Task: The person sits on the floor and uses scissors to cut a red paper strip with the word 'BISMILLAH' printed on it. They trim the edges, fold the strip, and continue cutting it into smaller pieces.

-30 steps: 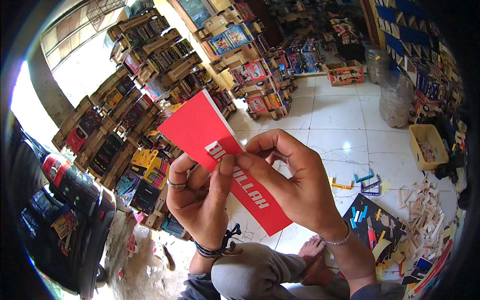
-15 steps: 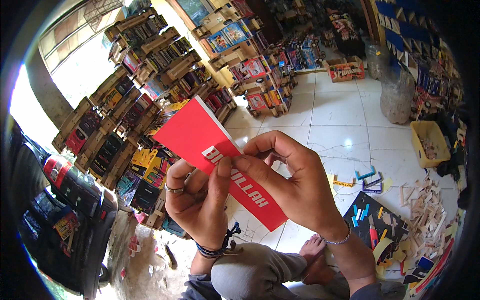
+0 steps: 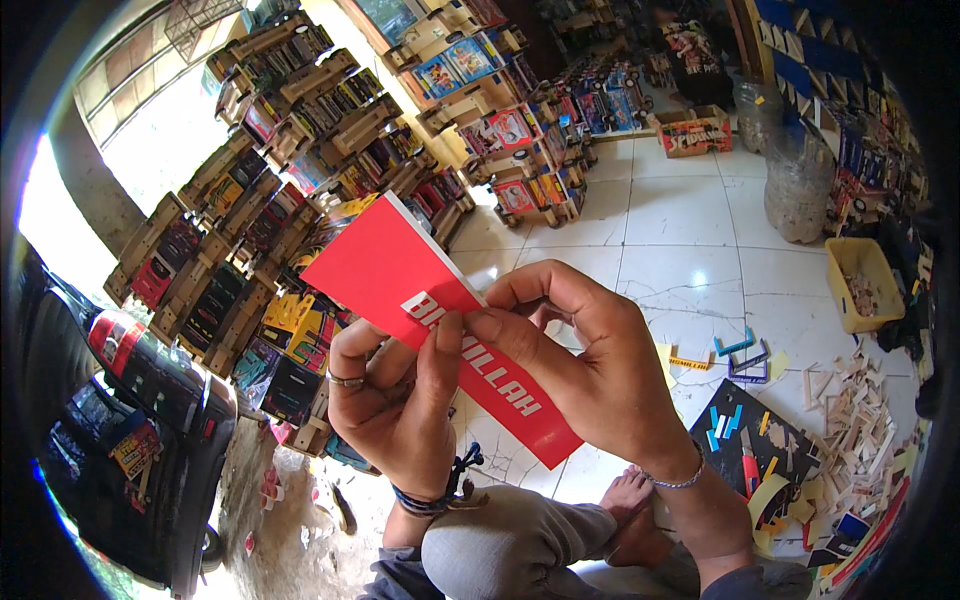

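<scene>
I hold a long red sheet with white lettering (image 3: 385, 265) up in front of me, tilted from upper left to lower right. My left hand (image 3: 395, 400), with a ring and a dark cord bracelet, pinches its lower edge between thumb and fingers. My right hand (image 3: 590, 365), with a thin bracelet, pinches the sheet's middle right next to the left thumb. Both thumbs meet over the lettering. My bent knee in grey trousers (image 3: 510, 545) is below the hands.
Stacks of wooden toy trucks (image 3: 300, 130) fill the left and back. White floor tiles (image 3: 690, 230) stretch ahead. At right lie small wood pieces (image 3: 850, 410), a black board with coloured bits (image 3: 750, 440), a yellow tub (image 3: 865, 285) and a large clear jug (image 3: 795, 180). A motorbike (image 3: 130, 420) stands at left.
The red sheet has tipped slightly, its upper corner swinging a little left and down. Both hands stay pinched on it at about the same place.
</scene>
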`<move>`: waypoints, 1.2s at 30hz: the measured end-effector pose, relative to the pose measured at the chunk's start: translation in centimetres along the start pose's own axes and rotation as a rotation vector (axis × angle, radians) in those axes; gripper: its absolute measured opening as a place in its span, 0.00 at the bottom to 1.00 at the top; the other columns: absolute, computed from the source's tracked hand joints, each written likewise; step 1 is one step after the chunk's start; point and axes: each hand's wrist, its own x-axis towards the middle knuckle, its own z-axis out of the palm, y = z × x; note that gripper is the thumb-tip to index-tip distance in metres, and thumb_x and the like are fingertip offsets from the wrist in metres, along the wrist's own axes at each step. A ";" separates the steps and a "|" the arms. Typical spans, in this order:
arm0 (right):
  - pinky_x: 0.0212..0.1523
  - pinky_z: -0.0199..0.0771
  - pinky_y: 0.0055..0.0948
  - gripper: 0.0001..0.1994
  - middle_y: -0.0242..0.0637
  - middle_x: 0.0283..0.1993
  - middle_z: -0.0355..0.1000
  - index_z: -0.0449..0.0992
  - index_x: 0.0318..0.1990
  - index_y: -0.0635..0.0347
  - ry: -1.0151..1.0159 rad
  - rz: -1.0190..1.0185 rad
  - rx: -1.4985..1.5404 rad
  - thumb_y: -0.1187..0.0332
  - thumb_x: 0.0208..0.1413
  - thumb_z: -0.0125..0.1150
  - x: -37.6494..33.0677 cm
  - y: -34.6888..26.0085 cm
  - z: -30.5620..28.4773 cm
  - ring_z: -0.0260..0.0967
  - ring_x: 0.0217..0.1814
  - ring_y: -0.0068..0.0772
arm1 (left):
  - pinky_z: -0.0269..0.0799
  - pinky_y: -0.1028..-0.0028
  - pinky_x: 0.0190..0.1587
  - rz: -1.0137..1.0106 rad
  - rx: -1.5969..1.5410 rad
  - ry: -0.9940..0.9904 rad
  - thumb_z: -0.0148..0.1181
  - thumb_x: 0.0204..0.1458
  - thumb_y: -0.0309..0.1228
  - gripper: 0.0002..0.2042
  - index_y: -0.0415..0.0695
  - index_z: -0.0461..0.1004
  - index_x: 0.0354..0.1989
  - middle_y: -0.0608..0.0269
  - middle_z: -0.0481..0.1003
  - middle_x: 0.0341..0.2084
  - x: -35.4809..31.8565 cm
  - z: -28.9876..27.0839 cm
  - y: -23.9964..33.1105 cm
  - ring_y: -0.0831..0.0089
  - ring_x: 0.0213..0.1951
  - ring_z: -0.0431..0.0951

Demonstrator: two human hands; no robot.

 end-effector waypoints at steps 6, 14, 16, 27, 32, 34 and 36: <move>0.43 0.73 0.22 0.11 0.34 0.40 0.80 0.79 0.47 0.67 0.005 0.011 0.015 0.68 0.64 0.67 0.0 0.1 0.1 0.72 0.40 0.18 | 0.77 0.77 0.50 0.002 -0.008 -0.002 0.63 0.61 0.17 0.15 0.37 0.69 0.54 0.47 0.84 0.43 0.0 0.1 0.0 0.73 0.46 0.84; 0.43 0.73 0.22 0.11 0.33 0.40 0.80 0.79 0.47 0.67 0.009 0.023 0.026 0.68 0.64 0.67 0.0 0.0 0.3 0.73 0.40 0.19 | 0.78 0.78 0.48 -0.017 -0.050 0.015 0.62 0.61 0.17 0.14 0.37 0.69 0.53 0.47 0.84 0.42 0.0 0.0 0.0 0.73 0.45 0.84; 0.43 0.73 0.22 0.11 0.34 0.40 0.80 0.80 0.47 0.67 0.001 0.024 0.005 0.68 0.64 0.67 0.0 0.0 0.2 0.73 0.40 0.19 | 0.78 0.77 0.50 -0.027 -0.050 0.027 0.65 0.58 0.15 0.16 0.36 0.69 0.52 0.45 0.84 0.43 0.1 0.0 0.1 0.73 0.46 0.84; 0.43 0.73 0.21 0.11 0.33 0.40 0.80 0.80 0.47 0.67 0.001 0.014 -0.014 0.68 0.65 0.66 -0.2 0.0 0.0 0.73 0.41 0.18 | 0.78 0.78 0.48 -0.004 -0.024 0.035 0.63 0.60 0.17 0.14 0.37 0.70 0.53 0.48 0.85 0.41 0.0 0.3 0.1 0.74 0.43 0.85; 0.44 0.73 0.21 0.11 0.33 0.41 0.80 0.79 0.47 0.67 0.006 0.010 -0.014 0.68 0.65 0.66 -0.2 0.0 0.1 0.73 0.41 0.18 | 0.78 0.78 0.47 -0.019 -0.023 0.047 0.64 0.60 0.17 0.14 0.37 0.70 0.52 0.48 0.85 0.40 0.0 0.4 0.2 0.74 0.42 0.85; 0.44 0.73 0.21 0.11 0.33 0.41 0.80 0.79 0.47 0.67 0.005 0.008 -0.022 0.68 0.65 0.66 -0.2 -0.1 0.1 0.73 0.41 0.18 | 0.78 0.78 0.47 -0.016 -0.022 0.045 0.64 0.60 0.17 0.14 0.37 0.70 0.52 0.48 0.85 0.40 0.0 0.4 0.2 0.74 0.42 0.85; 0.44 0.73 0.21 0.11 0.33 0.41 0.80 0.79 0.47 0.67 0.004 0.008 -0.024 0.68 0.65 0.66 -0.3 -0.1 0.0 0.73 0.41 0.18 | 0.78 0.78 0.47 -0.011 -0.020 0.044 0.64 0.60 0.17 0.14 0.37 0.70 0.52 0.48 0.85 0.40 0.0 0.4 0.2 0.74 0.42 0.85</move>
